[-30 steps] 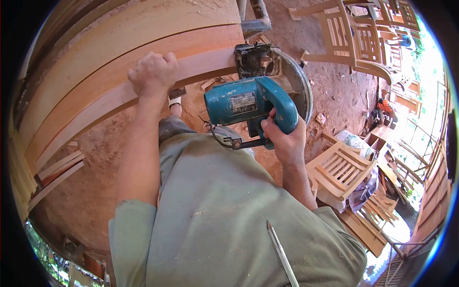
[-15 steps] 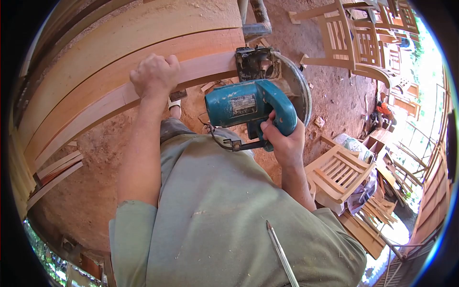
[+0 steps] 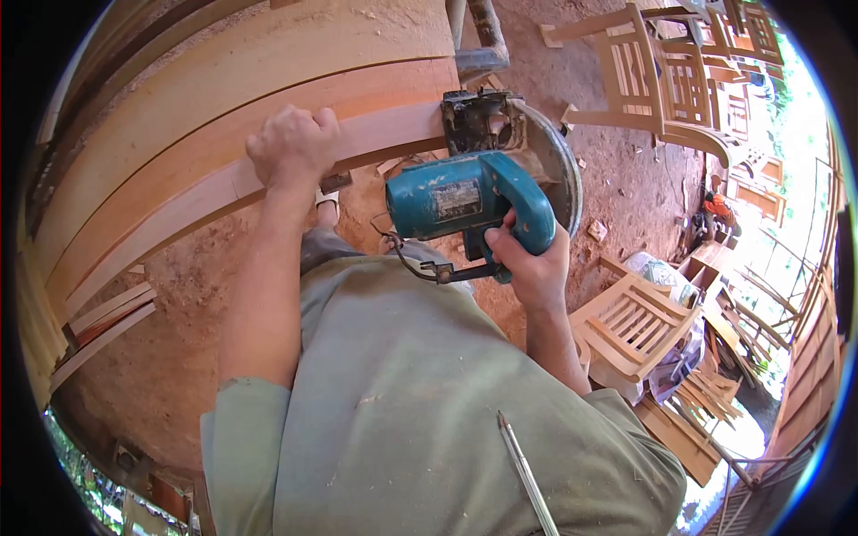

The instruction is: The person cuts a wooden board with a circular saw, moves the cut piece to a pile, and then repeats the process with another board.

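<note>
Sawdust-strewn dirt floor (image 3: 179, 339) and unfinished wooden chairs (image 3: 630, 322) surround an open-air workshop, where a person's right hand (image 3: 532, 263) has a full, closed grip on the handle of a blue circular saw (image 3: 465, 201) set at the end of a long plank (image 3: 179, 192). Fingers curled shut, the left hand (image 3: 293, 147) clamps the plank's edge, near the blade guard (image 3: 561, 170). A kick or slip could drive the saw toward those fingers or snag its cord (image 3: 402, 259).

My left arm reaches straight forward, left hand (image 3: 293, 147) curled knuckles-up; right hand (image 3: 529, 261) clenched, elbow bent.
</note>
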The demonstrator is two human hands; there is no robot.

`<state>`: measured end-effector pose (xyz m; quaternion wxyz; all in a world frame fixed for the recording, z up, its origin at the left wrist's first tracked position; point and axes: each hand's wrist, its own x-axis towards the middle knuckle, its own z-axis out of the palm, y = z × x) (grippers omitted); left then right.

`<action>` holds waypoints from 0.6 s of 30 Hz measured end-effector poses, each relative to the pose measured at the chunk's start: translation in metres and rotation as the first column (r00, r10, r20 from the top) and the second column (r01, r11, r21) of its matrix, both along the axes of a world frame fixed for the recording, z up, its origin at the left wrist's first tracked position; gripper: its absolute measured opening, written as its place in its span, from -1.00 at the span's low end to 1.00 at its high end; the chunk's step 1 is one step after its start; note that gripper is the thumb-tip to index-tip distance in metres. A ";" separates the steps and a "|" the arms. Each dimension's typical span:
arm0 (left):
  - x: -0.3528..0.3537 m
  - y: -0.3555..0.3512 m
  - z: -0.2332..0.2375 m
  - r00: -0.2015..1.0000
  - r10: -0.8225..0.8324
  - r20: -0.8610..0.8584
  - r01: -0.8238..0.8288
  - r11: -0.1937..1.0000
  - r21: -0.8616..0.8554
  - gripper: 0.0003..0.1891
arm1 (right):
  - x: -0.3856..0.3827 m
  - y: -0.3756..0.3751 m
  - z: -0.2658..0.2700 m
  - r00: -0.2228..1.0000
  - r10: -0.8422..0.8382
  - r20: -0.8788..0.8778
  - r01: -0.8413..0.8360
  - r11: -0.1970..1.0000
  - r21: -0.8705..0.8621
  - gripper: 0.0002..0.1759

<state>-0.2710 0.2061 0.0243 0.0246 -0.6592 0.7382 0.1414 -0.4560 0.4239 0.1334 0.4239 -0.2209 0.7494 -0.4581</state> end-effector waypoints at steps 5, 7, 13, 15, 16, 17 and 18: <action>0.000 0.000 -0.008 0.999 0.023 0.027 -0.023 1.000 -0.012 -0.52 | -0.001 -0.002 0.001 1.000 0.011 0.020 -0.011 1.000 -0.017 -0.76; 0.001 0.002 -0.006 1.000 0.001 0.010 -0.001 0.999 -0.044 -0.53 | -0.001 -0.002 0.002 0.999 0.016 0.039 -0.016 1.000 -0.016 -0.77; 0.003 0.004 -0.011 1.000 -0.020 0.001 0.020 0.998 -0.063 -0.54 | -0.003 0.000 -0.005 1.000 0.026 0.009 -0.026 0.999 -0.018 -0.77; 0.002 0.004 -0.007 1.000 -0.014 0.000 0.014 0.998 -0.062 -0.54 | -0.002 -0.001 -0.004 1.000 0.020 0.017 -0.020 1.000 -0.019 -0.77; 0.002 0.005 -0.005 1.000 -0.008 -0.001 0.008 0.998 -0.061 -0.55 | -0.002 -0.001 -0.004 1.000 0.014 0.025 -0.013 1.000 -0.019 -0.77; 0.002 0.005 -0.007 1.000 -0.007 -0.001 0.007 0.998 -0.060 -0.55 | -0.002 -0.001 -0.004 1.000 0.015 0.026 -0.014 1.000 -0.018 -0.77; 0.003 0.005 -0.011 1.000 -0.004 -0.004 0.004 0.997 -0.075 -0.55 | -0.001 -0.002 -0.003 0.999 0.009 0.033 -0.008 1.000 -0.018 -0.77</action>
